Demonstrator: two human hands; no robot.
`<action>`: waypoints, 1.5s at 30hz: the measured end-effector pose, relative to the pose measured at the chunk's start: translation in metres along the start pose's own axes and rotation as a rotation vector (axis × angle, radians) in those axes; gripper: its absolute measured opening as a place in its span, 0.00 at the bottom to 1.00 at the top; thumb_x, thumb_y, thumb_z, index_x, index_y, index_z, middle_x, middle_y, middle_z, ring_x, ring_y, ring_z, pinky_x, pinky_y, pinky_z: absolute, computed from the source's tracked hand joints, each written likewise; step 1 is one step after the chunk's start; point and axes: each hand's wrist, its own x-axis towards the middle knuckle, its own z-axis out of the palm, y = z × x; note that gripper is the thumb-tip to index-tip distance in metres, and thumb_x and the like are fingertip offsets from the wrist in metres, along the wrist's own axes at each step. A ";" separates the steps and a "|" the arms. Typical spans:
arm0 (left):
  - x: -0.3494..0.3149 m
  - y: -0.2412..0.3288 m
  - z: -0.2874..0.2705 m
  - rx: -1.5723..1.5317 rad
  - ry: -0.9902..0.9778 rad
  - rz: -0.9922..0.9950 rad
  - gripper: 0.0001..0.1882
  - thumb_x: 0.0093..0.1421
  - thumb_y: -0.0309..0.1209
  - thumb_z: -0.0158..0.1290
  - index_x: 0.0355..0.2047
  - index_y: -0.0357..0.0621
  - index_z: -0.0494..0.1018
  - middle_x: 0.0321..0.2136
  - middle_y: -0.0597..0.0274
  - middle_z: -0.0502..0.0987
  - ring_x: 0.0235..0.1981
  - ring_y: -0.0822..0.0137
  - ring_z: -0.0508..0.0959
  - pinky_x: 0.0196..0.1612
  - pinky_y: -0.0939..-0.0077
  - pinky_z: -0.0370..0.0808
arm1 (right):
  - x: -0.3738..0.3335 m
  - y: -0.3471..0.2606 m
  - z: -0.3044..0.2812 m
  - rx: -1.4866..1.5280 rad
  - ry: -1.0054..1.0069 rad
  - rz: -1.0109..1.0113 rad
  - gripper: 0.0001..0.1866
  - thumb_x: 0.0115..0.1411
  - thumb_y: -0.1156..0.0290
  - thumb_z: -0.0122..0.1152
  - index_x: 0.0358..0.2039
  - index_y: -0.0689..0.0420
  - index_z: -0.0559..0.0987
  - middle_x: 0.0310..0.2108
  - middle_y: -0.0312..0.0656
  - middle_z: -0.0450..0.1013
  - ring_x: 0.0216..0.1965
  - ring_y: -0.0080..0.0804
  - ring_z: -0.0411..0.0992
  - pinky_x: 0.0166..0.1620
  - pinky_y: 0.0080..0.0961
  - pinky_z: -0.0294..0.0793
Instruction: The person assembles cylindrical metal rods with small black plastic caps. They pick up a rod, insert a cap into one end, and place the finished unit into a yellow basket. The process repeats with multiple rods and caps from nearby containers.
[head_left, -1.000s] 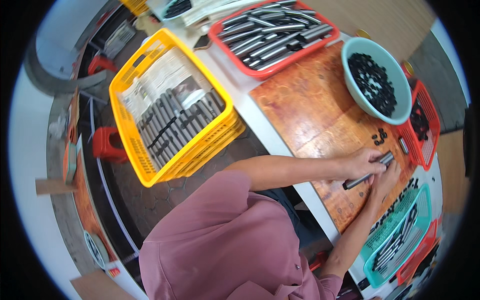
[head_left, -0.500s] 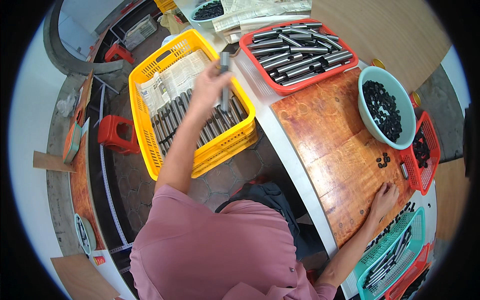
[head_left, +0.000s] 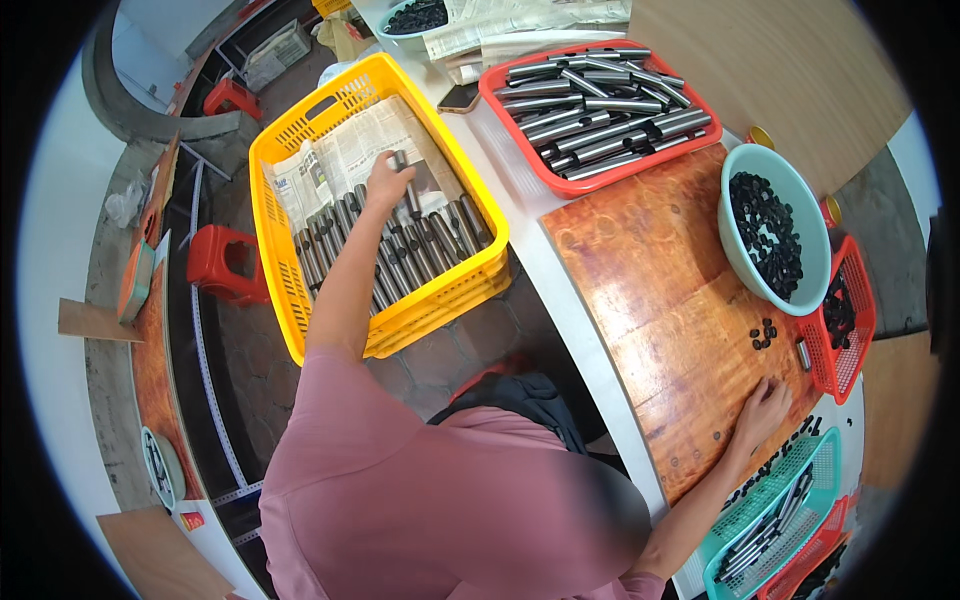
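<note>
My left hand (head_left: 385, 185) is inside the yellow crate (head_left: 272, 235), its fingers closed on a grey metal tube (head_left: 410, 195) with a dark end. The tube stands tilted at the far end of rows of similar tubes (head_left: 395, 265), over newspaper (head_left: 350, 140) that lines the crate. On the wooden board (head_left: 640, 300) rests my right hand (head_left: 763, 412), fingers curled; whatever they may hold is hidden. Just beyond it lie a short metal tube (head_left: 804, 354) and several small black plugs (head_left: 763, 334).
A red basket (head_left: 575, 187) of metal tubes stands at the board's far edge. To its right is a pale blue bowl (head_left: 737, 240) of black plugs, beside a small red basket (head_left: 850, 375). A green basket (head_left: 832, 465) sits near my right forearm. A phone (head_left: 459, 98) lies beside the crate.
My left hand has moved left and down into the crate with the metal tube, from above the crate's right side. My right hand stays in about the same place on the board.
</note>
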 end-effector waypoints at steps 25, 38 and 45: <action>0.007 0.053 0.057 0.071 -0.087 -0.153 0.28 0.55 0.34 0.66 0.51 0.31 0.72 0.33 0.45 0.83 0.21 0.58 0.83 0.28 0.67 0.81 | 0.001 -0.002 -0.001 0.001 0.000 -0.024 0.09 0.66 0.69 0.60 0.37 0.62 0.76 0.35 0.46 0.72 0.39 0.47 0.71 0.43 0.41 0.71; 0.027 0.042 0.056 0.051 0.045 -0.196 0.35 0.55 0.34 0.64 0.60 0.32 0.67 0.40 0.40 0.82 0.26 0.57 0.85 0.34 0.66 0.83 | 0.002 -0.012 -0.005 0.067 0.025 -0.008 0.08 0.64 0.71 0.61 0.34 0.63 0.76 0.34 0.49 0.72 0.40 0.50 0.71 0.44 0.43 0.71; 0.019 0.049 0.067 -0.055 -0.081 -0.183 0.30 0.57 0.30 0.63 0.59 0.40 0.67 0.42 0.43 0.82 0.24 0.55 0.84 0.29 0.66 0.83 | 0.002 -0.011 -0.006 0.054 0.004 0.015 0.08 0.64 0.70 0.61 0.34 0.63 0.76 0.34 0.48 0.72 0.40 0.50 0.71 0.45 0.43 0.70</action>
